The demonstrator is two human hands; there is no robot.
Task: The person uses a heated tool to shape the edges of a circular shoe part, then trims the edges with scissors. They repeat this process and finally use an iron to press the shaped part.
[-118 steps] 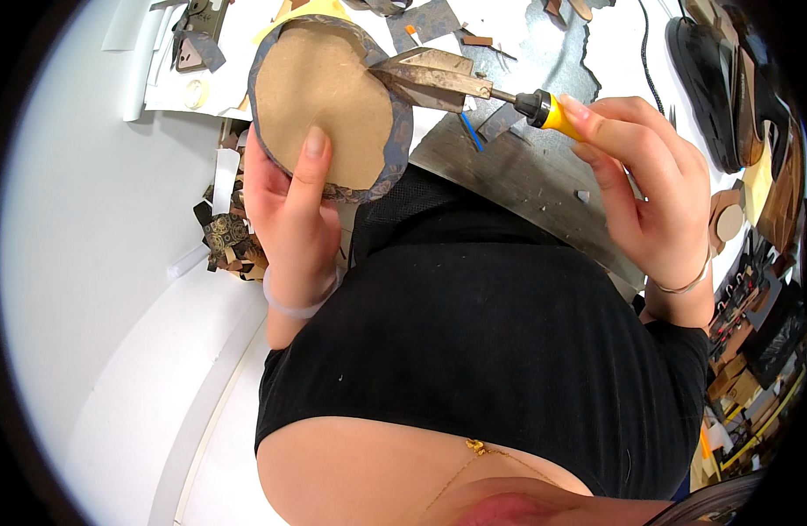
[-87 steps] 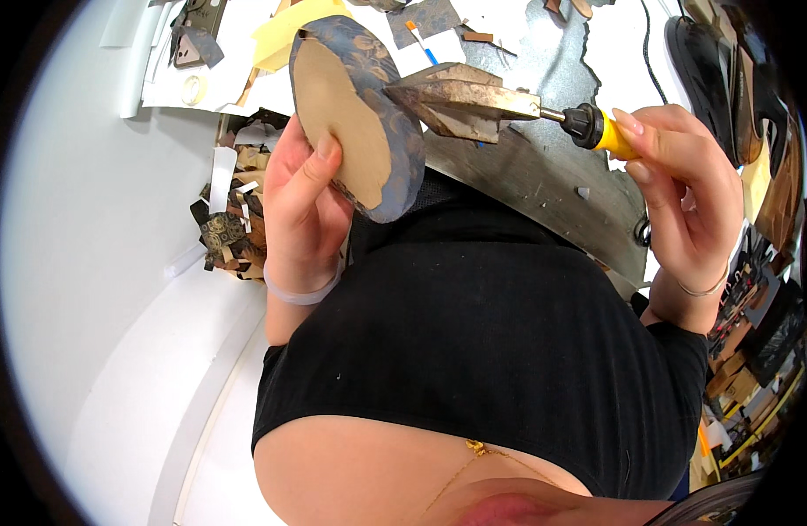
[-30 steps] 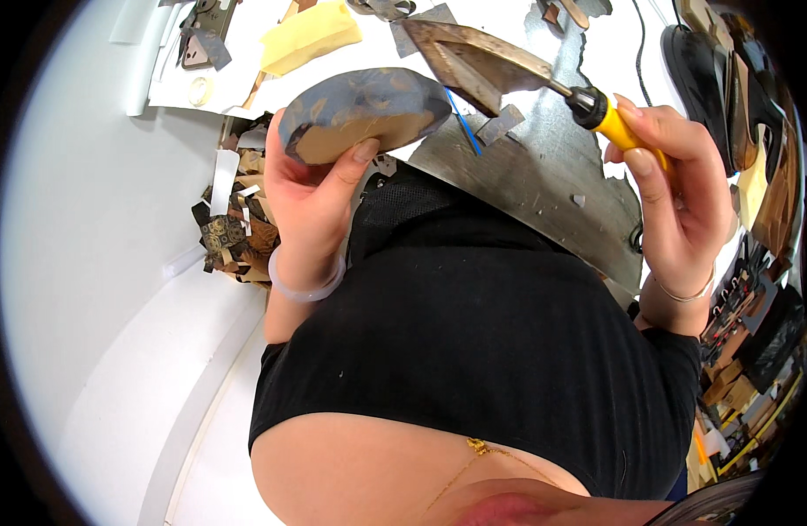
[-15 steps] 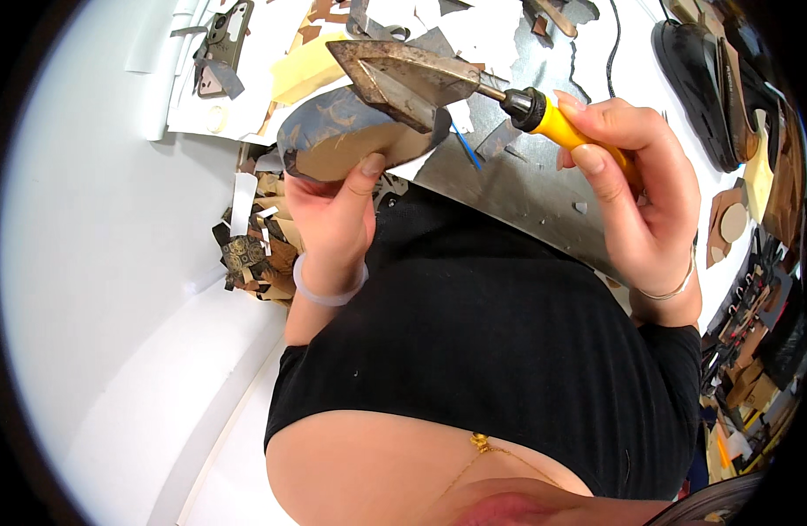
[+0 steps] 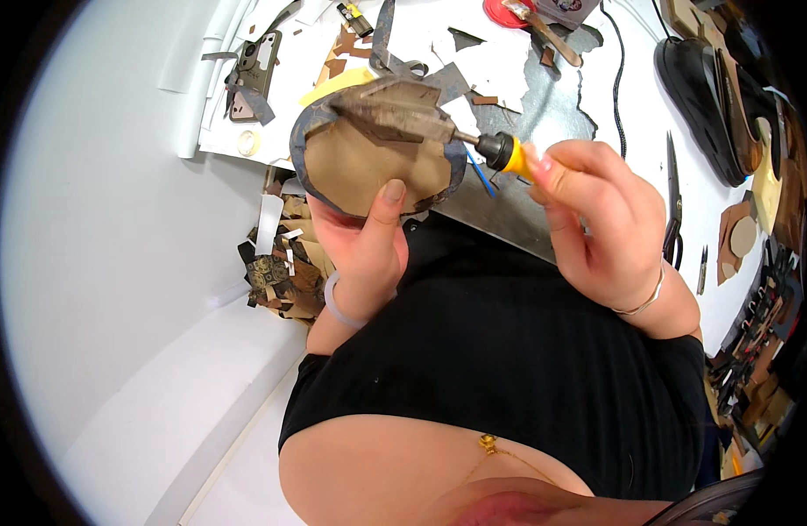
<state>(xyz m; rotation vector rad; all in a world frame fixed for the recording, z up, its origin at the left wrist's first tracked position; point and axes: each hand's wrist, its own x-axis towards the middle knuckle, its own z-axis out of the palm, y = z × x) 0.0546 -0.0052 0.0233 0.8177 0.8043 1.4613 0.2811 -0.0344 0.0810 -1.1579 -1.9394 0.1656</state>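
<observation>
My left hand [image 5: 364,245] grips a rounded tan panel [image 5: 377,167] from below, its thumb pressed on the lower edge. Blue-grey leather is turned over the panel's rim, rough and marked in places. My right hand [image 5: 605,223] is closed round the yellow handle of an iron-like tool [image 5: 399,116] with a wedge-shaped, stained metal head. The head lies across the panel's upper part, slightly blurred; whether it touches the surface I cannot tell. The handle's rear end is hidden in my palm.
Scraps of leather and paper lie over the white table around a metal plate [image 5: 500,210]. A phone [image 5: 256,74] rests at the left, scissors [image 5: 673,193] and black shoes [image 5: 697,105] at the right. A brush [image 5: 552,35] lies beyond. Below the left edge is a heap of offcuts [image 5: 290,263].
The panel has tipped so its tan face shows more fully. My right hand has moved left and down with the tool, whose head now lies flatter over the panel.
</observation>
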